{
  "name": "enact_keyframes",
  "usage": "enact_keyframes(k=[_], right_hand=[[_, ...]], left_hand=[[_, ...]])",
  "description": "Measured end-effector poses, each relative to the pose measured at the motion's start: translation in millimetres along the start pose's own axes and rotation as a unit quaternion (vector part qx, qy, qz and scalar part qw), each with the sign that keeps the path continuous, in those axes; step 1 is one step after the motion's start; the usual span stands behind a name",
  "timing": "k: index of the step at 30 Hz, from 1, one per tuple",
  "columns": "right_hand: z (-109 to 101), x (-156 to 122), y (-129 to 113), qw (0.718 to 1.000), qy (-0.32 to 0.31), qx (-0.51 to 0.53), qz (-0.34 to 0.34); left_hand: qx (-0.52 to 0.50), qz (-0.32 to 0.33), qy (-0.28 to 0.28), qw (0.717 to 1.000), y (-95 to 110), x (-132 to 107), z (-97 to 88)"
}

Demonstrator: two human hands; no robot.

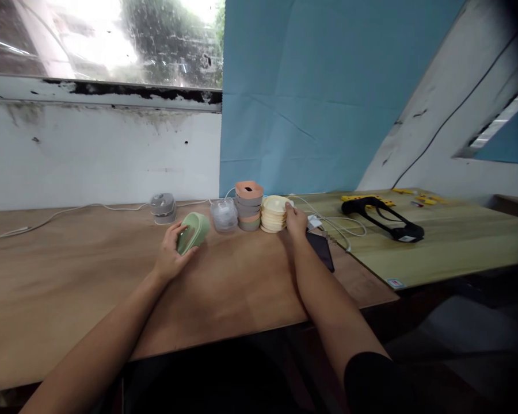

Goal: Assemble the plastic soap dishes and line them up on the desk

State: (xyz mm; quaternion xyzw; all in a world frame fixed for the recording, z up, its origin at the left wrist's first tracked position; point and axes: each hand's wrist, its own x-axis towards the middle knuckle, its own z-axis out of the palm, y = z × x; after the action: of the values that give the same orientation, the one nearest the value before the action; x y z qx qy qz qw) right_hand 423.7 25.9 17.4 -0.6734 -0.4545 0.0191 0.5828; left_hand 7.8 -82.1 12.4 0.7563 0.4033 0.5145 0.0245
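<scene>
My left hand (169,257) is wrapped around a light green rounded-square plastic case part (201,227), held tilted above the table. Its hollow side faces left. My right hand (297,223) pinches the right rim of the top piece in a stack of cream shallow lid-like pieces (274,216). Left of that stack stands a taller pile of orange and grey rounded-square cases (249,209), with an orange one on top that has a dark opening. Clear plastic pieces (224,215) are stacked beside it. A grey rounded case (163,207) sits farther left near the wall.
A dark tablet-like device (322,250) lies by my right forearm. White cables (343,233) and a white plug (314,222) lie behind it. On the adjoining lighter table (453,241) are a black headset strap (384,221) and yellow items (429,199).
</scene>
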Motion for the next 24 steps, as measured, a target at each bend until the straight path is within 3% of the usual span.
enact_keyframes(k=[2, 4, 7, 10, 15, 22, 24], right_hand=[[0, -1, 0, 0.999, 0.027, -0.012, 0.014], [0, -3, -2, 0.995, 0.095, -0.024, 0.002], [1, -6, -6, 0.982, 0.154, -0.042, -0.100], [5, -8, -6, 0.977, 0.104, -0.059, -0.176], [12, -9, 2, 0.983, 0.039, -0.023, -0.178], [9, -10, 1, 0.987, 0.002, 0.004, -0.159], [4, -13, -4, 0.985, 0.020, 0.004, -0.171]], left_hand=[[-0.002, 0.000, -0.001, 1.000, 1, 0, -0.2], [-0.003, -0.001, -0.003, 1.000, 1, 0, -0.4], [0.001, -0.005, -0.005, 1.000, 2, 0, -0.5], [0.006, -0.008, -0.009, 1.000, 3, 1, -0.7], [0.007, -0.013, -0.009, 1.000, 3, 1, -1.2], [0.002, -0.013, -0.015, 1.000, 3, 0, -0.9], [-0.002, -0.015, -0.019, 1.000, 2, 1, -1.0]])
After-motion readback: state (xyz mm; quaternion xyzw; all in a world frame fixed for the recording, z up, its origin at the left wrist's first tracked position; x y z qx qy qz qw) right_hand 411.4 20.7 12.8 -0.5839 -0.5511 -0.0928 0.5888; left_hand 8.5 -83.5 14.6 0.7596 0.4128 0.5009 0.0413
